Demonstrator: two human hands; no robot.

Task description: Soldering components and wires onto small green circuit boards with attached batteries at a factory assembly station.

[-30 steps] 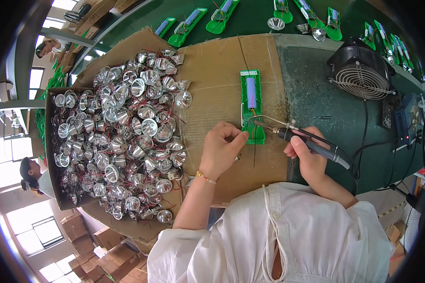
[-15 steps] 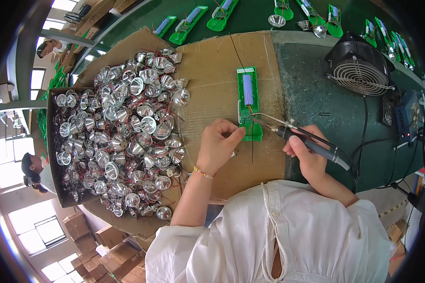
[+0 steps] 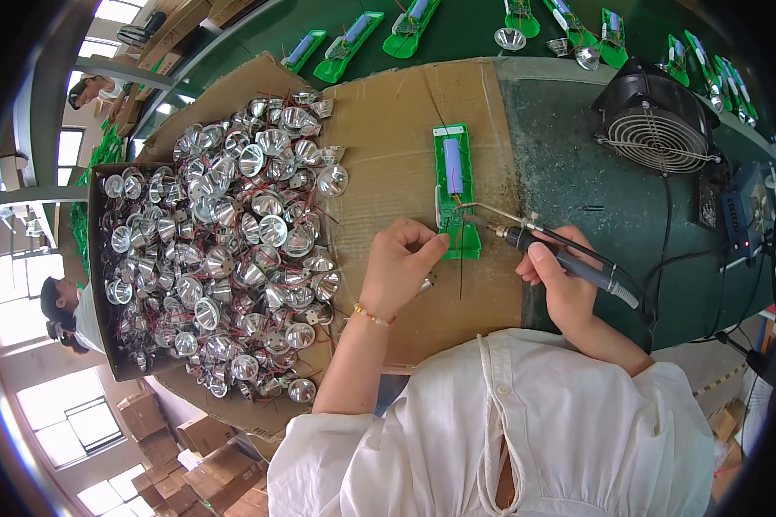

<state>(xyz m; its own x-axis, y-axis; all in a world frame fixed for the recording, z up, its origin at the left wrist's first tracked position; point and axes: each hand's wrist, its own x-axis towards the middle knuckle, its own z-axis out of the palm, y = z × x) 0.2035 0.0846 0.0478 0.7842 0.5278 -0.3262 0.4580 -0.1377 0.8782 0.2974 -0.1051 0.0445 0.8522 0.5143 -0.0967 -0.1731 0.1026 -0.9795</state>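
Note:
An open green plastic housing (image 3: 467, 155) lies upright on the cardboard, with a lavender cylindrical battery (image 3: 453, 165) in its upper half and a small circuit board (image 3: 453, 215) below. At the housing's lower left edge, the thumb and forefinger of my left hand (image 3: 407, 258) pinch what looks like a thin wire. A small shiny metal piece (image 3: 428, 282) peeks out beneath that hand, mostly hidden. My right hand (image 3: 565, 276) grips a soldering iron (image 3: 569, 258) with a thin curved metal tube fixed to it. Its tip and the tube's end are over the board.
To the left, a cardboard box (image 3: 112, 349) overflows with shiny lamp reflectors (image 3: 250, 228) on red wires. A black fan with a wire grille (image 3: 658, 140) and a blue soldering station (image 3: 741, 215) stand at the right. More green housings (image 3: 349, 45) line the far side. Two people are beyond the left.
Both hands and the soldering iron hold nearly the same place over the housing. The whole view has shifted very slightly.

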